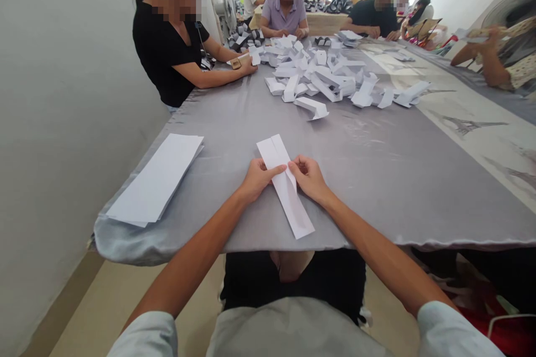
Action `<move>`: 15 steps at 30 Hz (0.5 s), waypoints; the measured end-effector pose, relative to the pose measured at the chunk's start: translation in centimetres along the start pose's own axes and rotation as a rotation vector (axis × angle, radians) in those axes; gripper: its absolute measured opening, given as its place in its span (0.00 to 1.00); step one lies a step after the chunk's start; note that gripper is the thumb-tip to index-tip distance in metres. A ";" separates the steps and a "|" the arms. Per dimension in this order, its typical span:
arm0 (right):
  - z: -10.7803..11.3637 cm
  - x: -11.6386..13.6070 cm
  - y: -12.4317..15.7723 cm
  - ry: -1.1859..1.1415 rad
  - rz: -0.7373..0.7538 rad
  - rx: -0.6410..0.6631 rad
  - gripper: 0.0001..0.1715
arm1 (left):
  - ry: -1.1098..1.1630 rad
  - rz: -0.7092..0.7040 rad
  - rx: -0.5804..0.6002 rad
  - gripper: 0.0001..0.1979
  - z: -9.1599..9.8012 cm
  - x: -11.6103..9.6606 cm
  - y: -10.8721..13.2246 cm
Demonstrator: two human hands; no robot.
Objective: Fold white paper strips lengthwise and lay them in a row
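Note:
A long white paper strip (288, 201) lies on the grey tablecloth (377, 178) in front of me, its long edges folded inward. My left hand (258, 177) pinches the strip's left edge near the middle. My right hand (309, 175) pinches the right edge opposite it. Both hands have their fingers closed on the paper, and the strip's near end reaches the table's front edge.
A stack of flat white sheets (157, 178) lies at the near left. A pile of several folded paper pieces (318, 72) covers the table's middle. Other people sit along the left side, far end and right side, handling paper. A wall runs close on the left.

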State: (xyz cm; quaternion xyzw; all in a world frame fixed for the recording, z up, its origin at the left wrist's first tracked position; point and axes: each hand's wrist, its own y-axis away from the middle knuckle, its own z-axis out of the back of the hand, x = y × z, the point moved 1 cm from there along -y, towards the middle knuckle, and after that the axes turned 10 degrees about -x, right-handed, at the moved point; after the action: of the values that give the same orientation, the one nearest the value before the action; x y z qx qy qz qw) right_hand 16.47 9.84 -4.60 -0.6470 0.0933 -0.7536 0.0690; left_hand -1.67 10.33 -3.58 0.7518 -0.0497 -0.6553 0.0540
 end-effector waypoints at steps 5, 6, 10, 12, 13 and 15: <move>-0.1 -0.1 0.0 -0.011 -0.016 -0.014 0.23 | -0.021 -0.009 0.042 0.20 0.2 -0.2 0.2; -0.1 -0.1 0.0 -0.016 -0.022 -0.024 0.23 | -0.026 -0.008 0.057 0.20 0.1 -0.2 0.2; -0.1 0.3 -0.1 -0.039 -0.017 -0.056 0.26 | -0.076 0.010 0.169 0.18 -0.2 -0.3 0.7; 0.0 0.5 -0.2 -0.042 -0.004 -0.070 0.27 | -0.107 0.006 0.220 0.17 -0.3 -0.5 0.9; 0.0 0.6 -0.2 -0.041 0.001 -0.077 0.28 | -0.118 0.002 0.236 0.17 -0.3 -0.5 0.9; 0.0 0.7 -0.2 -0.044 0.007 -0.092 0.28 | -0.129 -0.006 0.248 0.16 -0.2 -0.6 1.0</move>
State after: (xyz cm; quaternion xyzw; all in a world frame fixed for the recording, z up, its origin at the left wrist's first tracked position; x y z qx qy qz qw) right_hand 16.38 9.90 -3.91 -0.6655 0.1283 -0.7340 0.0438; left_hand -1.53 9.44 -2.80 0.7091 -0.1315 -0.6913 -0.0447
